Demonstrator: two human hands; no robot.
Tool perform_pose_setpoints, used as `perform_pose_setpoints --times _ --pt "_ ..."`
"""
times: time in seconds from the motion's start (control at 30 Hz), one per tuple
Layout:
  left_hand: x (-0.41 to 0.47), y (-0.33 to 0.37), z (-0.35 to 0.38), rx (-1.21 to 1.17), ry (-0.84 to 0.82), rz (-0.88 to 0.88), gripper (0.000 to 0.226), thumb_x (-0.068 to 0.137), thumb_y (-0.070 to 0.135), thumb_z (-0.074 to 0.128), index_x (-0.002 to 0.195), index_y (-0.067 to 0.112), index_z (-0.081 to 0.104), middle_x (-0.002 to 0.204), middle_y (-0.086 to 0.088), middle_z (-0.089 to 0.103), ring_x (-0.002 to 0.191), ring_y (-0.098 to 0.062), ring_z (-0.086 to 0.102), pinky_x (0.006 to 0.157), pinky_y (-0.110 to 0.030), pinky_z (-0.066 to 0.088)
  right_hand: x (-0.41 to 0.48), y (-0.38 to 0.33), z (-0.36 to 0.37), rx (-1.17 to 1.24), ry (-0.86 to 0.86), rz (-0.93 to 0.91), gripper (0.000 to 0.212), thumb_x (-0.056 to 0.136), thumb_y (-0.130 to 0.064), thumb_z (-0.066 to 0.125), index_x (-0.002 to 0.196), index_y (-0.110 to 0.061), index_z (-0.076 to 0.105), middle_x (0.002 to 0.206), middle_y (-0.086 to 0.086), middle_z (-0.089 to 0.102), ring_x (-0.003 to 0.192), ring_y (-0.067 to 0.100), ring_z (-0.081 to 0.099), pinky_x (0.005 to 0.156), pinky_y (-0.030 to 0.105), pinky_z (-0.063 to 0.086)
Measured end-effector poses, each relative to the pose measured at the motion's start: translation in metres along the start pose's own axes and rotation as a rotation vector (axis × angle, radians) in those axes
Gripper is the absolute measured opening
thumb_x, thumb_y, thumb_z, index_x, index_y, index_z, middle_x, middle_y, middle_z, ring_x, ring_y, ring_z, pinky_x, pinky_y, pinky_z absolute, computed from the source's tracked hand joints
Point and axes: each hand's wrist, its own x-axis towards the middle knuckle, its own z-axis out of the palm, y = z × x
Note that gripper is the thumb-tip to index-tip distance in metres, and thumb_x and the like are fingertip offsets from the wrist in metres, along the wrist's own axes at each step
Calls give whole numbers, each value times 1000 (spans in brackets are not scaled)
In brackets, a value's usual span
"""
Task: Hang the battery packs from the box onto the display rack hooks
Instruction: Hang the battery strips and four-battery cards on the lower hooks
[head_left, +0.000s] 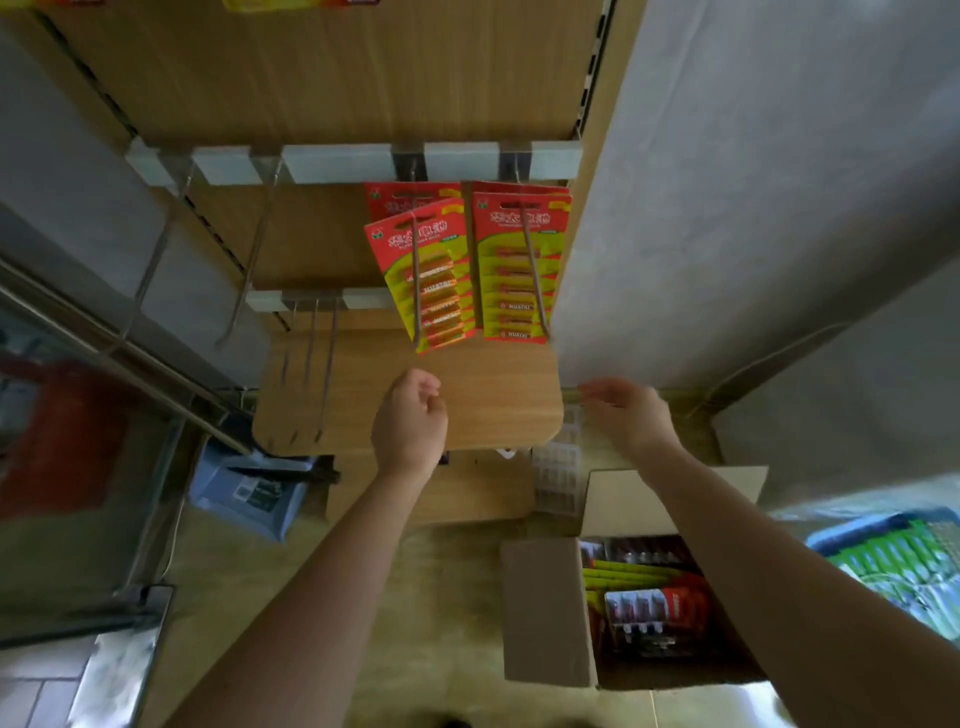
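Observation:
Red and yellow-green battery packs hang on two hooks of the wooden display rack: a tilted pack (428, 275) on the left hook and a straight pack (517, 270) on the right hook, each with another pack behind it. My left hand (410, 415) hovers below the tilted pack, fingers loosely curled, holding nothing. Further right, my right hand (626, 410) is blurred, its fingers relaxed and empty, below the straight pack. An open cardboard box (540, 613) on the floor at the lower right holds several more battery packs (654, 603).
Bare metal hooks (249, 260) stick out from the rack's left side, with shorter hooks (311, 353) on a lower rail. A wooden shelf (493, 395) lies beneath the hands. A grey wall (727, 208) stands on the right. A blue crate (904, 556) of green packs sits far right.

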Motion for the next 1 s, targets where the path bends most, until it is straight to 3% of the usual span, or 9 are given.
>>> perform_pose_setpoints --times 0.07,0.17,0.27,0.43,0.57,0.7,0.8,0.9,1.0 --pt "-23 5 13 74 -87 42 15 91 11 50 102 13 61 103 -1 64 88 -15 57 70 -24 40 -13 28 -7 -19 -36 22 24 89 -12 54 107 -13 69 111 3 68 100 16 59 82 22 39" --pt "-56 12 41 187 -233 92 13 92 15 49 99 17 60 98 2 66 82 -15 58 68 -30 47 -29 78 -28 -43 -84 60 23 89 -12 54 108 -15 68 108 1 69 92 10 56 79 21 37" --pt "-93 20 75 279 -347 144 15 93 18 48 99 20 61 96 3 68 82 -15 63 71 -34 54 -43 135 -54 -10 -111 132 22 89 -7 52 98 -18 68 103 3 70 96 16 61 83 27 45" --pt "-167 29 144 296 -411 111 14 93 17 50 102 17 61 97 4 66 77 -7 57 58 -14 42 -64 210 -103 -5 -136 180 19 88 -7 55 92 -16 70 96 -2 63 95 19 59 91 35 48" --pt "-222 31 212 216 -469 5 15 94 15 48 101 12 61 96 -2 67 75 -8 57 61 -17 44 -71 268 -135 -36 -178 176 37 87 -4 51 69 -35 60 97 8 70 95 28 64 93 41 49" --pt "-249 26 268 191 -558 -39 16 94 13 44 100 11 59 94 -11 66 84 -26 62 73 -37 49 -66 318 -141 -129 -226 197 31 87 -2 44 79 -26 63 99 8 70 95 25 64 84 29 47" --pt "-248 5 305 201 -542 -13 17 93 14 45 100 13 60 99 -5 66 88 -18 61 76 -33 50 -52 356 -125 -95 -196 213 36 87 2 44 73 -27 60 99 10 70 96 26 64 82 28 48" --pt "-240 -27 347 206 -538 -3 17 94 15 45 102 16 60 100 1 65 87 -14 60 76 -32 52 -35 401 -93 -135 -228 199 33 89 1 41 85 -22 65 102 4 67 97 20 62 71 18 44" --pt "-232 -66 393 218 -574 15 18 94 16 46 104 18 62 103 2 67 89 -13 62 78 -33 54 -13 450 -55 -150 -242 242 31 93 -3 39 105 -14 65 115 8 63 105 23 58 86 25 48"
